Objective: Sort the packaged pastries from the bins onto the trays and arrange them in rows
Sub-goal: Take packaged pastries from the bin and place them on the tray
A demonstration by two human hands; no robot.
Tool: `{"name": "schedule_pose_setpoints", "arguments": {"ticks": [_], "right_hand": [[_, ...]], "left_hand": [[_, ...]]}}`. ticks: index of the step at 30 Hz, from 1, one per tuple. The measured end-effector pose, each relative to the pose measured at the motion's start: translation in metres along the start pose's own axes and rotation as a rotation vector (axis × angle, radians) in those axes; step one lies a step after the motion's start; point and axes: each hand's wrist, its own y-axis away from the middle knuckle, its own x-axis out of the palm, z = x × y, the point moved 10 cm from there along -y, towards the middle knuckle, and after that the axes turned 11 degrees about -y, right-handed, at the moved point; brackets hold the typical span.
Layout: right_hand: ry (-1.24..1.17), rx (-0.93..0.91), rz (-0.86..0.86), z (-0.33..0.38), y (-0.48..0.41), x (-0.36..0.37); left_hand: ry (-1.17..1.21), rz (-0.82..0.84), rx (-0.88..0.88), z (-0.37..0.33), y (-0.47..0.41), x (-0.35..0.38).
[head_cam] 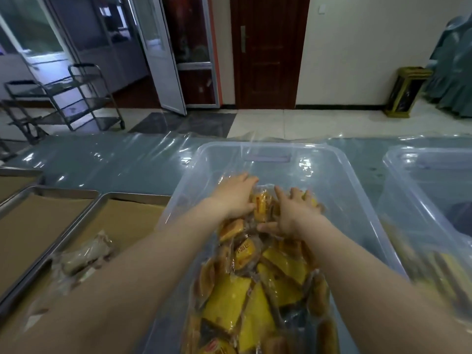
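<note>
Packaged pastries (255,290) in yellow and orange wrappers lie heaped in the large clear plastic bin (332,180), right of a paper-lined metal tray (122,221). Gathering step, I judge: left hand (237,198) and right hand (293,213) lie spread on the heap, fingers fairly straight, pinching nothing. Next they must grasp packets and carry them left.

Yellow-and-orange pastry packets (255,290) in clear bin (362,190); brown-lined trays (33,226).
</note>
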Motion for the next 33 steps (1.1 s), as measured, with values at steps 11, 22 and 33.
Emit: {"name": "schedule_pose_setpoints", "arguments": {"ticks": [11, 22, 33], "right_hand": [[0.116, -0.054, -0.033, -0.005, -0.002, 0.012], [-0.063, -0.128, -0.386, 0.026, 0.045, -0.042], [-0.256, -0.389, -0.687, 0.134, 0.132, -0.144]], "left_hand": [[0.105, 0.053, -0.226, 0.013, -0.028, 0.067], [0.239, -0.203, -0.208, 0.013, 0.012, -0.006], [0.385, -0.637, -0.189, 0.078, 0.134, -0.155]]}}
